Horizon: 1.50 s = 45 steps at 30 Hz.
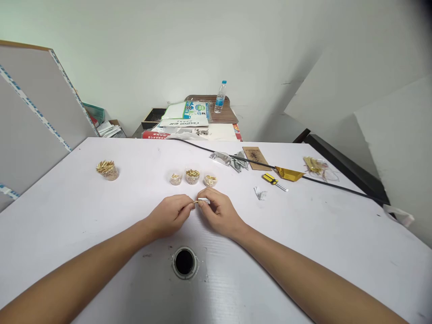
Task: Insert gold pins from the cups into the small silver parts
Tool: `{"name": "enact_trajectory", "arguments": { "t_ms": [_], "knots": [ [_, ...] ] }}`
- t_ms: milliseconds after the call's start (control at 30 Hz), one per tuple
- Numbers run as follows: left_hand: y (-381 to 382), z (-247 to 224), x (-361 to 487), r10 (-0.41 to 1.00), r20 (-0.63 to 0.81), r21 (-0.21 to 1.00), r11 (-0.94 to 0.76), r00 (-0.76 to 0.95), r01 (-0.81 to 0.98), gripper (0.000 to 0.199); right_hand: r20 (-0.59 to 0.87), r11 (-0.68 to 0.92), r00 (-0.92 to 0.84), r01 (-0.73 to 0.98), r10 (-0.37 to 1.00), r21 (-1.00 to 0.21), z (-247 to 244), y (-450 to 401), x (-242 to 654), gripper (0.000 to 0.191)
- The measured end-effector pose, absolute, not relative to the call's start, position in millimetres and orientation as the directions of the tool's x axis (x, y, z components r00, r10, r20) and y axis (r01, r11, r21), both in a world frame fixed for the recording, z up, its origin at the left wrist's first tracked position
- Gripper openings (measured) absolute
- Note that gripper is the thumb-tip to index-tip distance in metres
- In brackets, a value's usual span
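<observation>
Just in front of the small cups, my left hand (173, 215) and my right hand (221, 212) meet fingertip to fingertip, both closed. A thin brass-coloured piece (196, 202) runs between the two pinches, its ends hidden by the fingers. My right hand also holds a small white piece (204, 199), partly covered by its fingers; its kind is not clear. Behind the hands stand three clear cups of small brass-coloured parts: a left cup (175, 182), a middle cup (192, 180) and a right cup (210, 183).
Far left stands a cup of longer brass-coloured pins (108, 173). A black cable (251, 160) crosses the table past a yellow-black screwdriver (274, 181), a cardboard piece (256, 158) and a gold packet (289, 174). Nearer me, a round hole (184, 263) opens in the white tabletop (101, 216).
</observation>
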State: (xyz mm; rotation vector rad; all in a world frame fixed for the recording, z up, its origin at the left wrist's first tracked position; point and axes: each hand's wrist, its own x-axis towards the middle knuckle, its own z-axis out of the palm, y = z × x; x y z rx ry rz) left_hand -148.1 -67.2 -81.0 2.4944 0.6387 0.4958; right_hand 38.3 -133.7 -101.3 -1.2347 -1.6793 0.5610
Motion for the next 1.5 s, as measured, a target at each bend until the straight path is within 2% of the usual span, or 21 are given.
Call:
{"name": "enact_trajectory", "arguments": {
  "t_ms": [700,1067,1300,1500],
  "knots": [
    [-64.3,-80.3,-147.7,0.528,0.188,0.562,-0.749,0.828,0.350,0.030,0.388,0.360,-0.042,0.475,0.921,-0.803,-101.0,-132.5,40.3,0.013],
    [-62.7,-85.2,-149.9,0.491,0.214,0.493,-0.801,0.844,0.341,0.026,0.398,0.383,-0.080,0.489,0.914,-0.783,-106.1,-131.8,40.7,0.014],
    [-57.5,-89.2,-154.8,0.378,0.238,0.397,-0.878,0.895,0.266,0.022,0.420,0.431,-0.149,0.526,0.895,-0.733,-103.6,-134.6,42.1,0.015],
    [-57.6,-88.3,-154.6,0.366,0.241,0.393,-0.884,0.899,0.255,0.023,0.432,0.449,-0.166,0.534,0.887,-0.717,-103.5,-135.0,42.0,0.015]
  ]
}}
